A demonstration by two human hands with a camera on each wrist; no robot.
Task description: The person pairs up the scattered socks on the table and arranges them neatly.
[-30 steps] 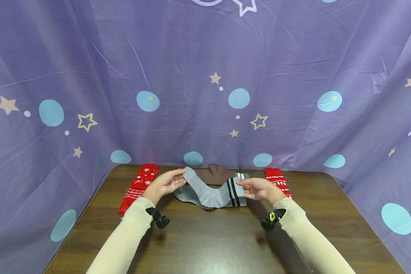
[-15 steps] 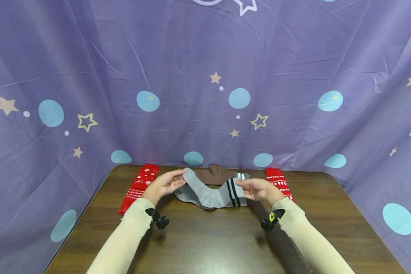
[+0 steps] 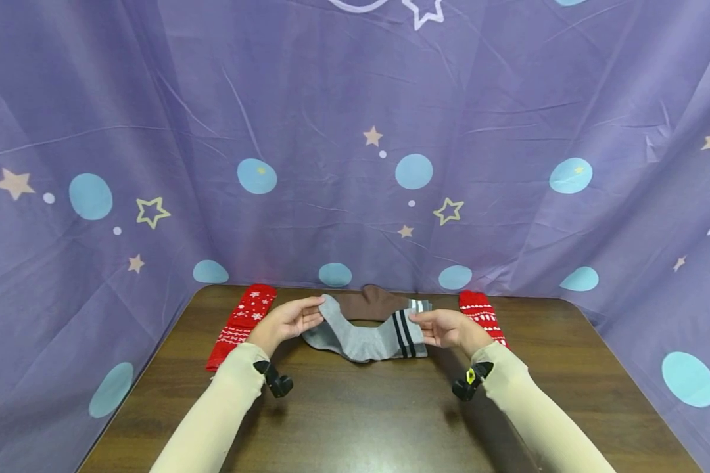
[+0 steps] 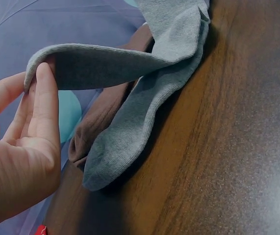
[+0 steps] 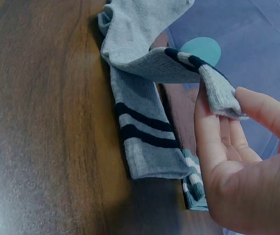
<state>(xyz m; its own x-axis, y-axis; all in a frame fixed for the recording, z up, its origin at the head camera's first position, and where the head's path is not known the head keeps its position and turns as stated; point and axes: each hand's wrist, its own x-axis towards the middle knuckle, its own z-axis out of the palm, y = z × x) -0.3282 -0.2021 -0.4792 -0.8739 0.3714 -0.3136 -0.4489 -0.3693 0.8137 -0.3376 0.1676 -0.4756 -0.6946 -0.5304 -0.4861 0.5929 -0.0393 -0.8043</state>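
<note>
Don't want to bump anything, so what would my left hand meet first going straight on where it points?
Past the upper gray sock it pinches, your left hand would likely meet the brown sock first, though it may pass above it; depth is unclear.

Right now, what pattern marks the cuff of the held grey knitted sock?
Two black stripes cross the grey knitted cuff, clearest in the head view.

Over the last half second, the left hand (image 3: 288,323) sank slightly and edged rightward, bringing the toe end of the upper grey sock (image 3: 359,340) down nearer the lower grey sock (image 4: 120,147); the black stripes (image 3: 407,332), earlier visibly stepped between the two socks, lined up more closely
</note>
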